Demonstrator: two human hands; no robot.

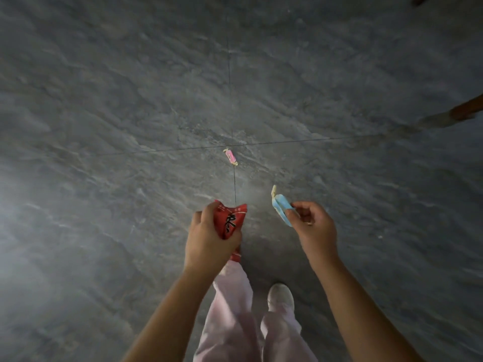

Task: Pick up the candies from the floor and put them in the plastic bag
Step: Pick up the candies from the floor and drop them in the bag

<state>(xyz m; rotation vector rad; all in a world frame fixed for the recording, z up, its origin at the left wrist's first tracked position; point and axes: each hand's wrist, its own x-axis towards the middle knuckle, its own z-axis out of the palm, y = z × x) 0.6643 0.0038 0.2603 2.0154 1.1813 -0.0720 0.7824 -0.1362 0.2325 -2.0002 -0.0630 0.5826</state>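
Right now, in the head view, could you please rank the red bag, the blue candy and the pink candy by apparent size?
1. red bag, left hand
2. blue candy, right hand
3. pink candy on the floor

The candies may match; the pink one lies farther away.

My left hand (209, 239) gripped the red plastic bag (230, 222), bunched in my fist with its top edge poking up past my fingers. My right hand (315, 226) pinched a blue-wrapped candy (281, 206) between thumb and fingertips — held in the air, just right of the bag. A pink candy (230, 156) lay on the grey stone floor (130, 100), beside the crossing of two tile seams. Below, I saw my pale pink trousers (235, 322) and one white shoe (281, 296)
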